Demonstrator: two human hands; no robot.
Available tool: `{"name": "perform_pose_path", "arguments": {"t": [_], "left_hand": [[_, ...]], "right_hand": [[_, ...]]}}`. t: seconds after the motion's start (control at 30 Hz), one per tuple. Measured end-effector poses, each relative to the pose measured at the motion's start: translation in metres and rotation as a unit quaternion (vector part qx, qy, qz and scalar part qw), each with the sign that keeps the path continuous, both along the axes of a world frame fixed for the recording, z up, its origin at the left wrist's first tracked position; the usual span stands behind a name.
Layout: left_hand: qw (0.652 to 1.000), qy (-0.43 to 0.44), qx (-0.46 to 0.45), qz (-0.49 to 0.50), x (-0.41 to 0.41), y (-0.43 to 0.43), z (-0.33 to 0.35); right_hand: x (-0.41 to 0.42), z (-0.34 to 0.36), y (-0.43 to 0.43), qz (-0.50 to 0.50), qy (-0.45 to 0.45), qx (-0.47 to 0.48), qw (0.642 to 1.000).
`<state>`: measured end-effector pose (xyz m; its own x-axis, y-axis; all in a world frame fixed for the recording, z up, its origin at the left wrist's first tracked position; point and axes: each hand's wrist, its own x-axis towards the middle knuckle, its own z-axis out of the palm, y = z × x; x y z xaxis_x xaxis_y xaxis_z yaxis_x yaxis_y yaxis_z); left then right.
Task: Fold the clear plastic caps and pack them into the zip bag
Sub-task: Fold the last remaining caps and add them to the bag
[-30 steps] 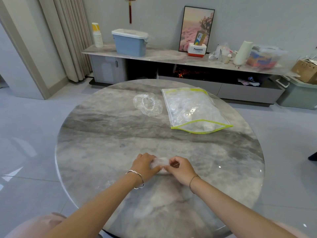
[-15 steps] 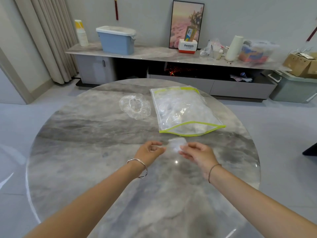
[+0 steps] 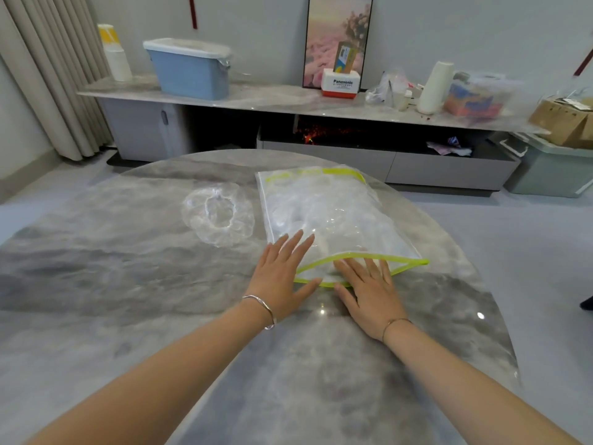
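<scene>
Two hands lying flat, fingers straight | left hand (image 3: 282, 277) pressing zip bag (image 3: 337, 213) near-left corner | right hand (image 3: 369, 293) fingertips sitting inside gaping mouth | loose cap (image 3: 218, 216) lying just left of bag, on table (image 3: 128, 284)

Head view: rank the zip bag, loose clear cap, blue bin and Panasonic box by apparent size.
1. zip bag
2-3. blue bin and loose clear cap look alike; the bin stands farther off, so they are left unranked
4. Panasonic box
</scene>
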<state>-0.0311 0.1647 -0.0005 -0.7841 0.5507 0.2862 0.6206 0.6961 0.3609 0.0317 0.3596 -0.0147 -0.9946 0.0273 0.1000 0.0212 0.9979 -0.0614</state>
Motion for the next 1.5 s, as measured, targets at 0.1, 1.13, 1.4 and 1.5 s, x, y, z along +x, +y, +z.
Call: {"name": "perform_pose_path", "arguments": {"t": [0.1,1.13,1.4,1.5], "left_hand": [[0.995,-0.028,0.063,0.073,-0.022,-0.003,0.002],[0.979,-0.095,-0.177,-0.043,0.164,-0.140,0.024],[0.979,-0.021,-0.147,-0.140,0.211,-0.179,0.007],[0.979,-0.095,-0.136,-0.119,0.203,-0.193,0.005]], "right_hand": [[-0.022,0.000,0.007,-0.030,-0.032,0.001,0.999],[0.137,0.051,-0.115,0.250,-0.103,-0.017,0.963],[0.189,0.041,-0.118,0.224,-0.149,-0.058,0.961],[0.187,0.040,-0.114,0.217,-0.149,-0.054,0.963]]}}
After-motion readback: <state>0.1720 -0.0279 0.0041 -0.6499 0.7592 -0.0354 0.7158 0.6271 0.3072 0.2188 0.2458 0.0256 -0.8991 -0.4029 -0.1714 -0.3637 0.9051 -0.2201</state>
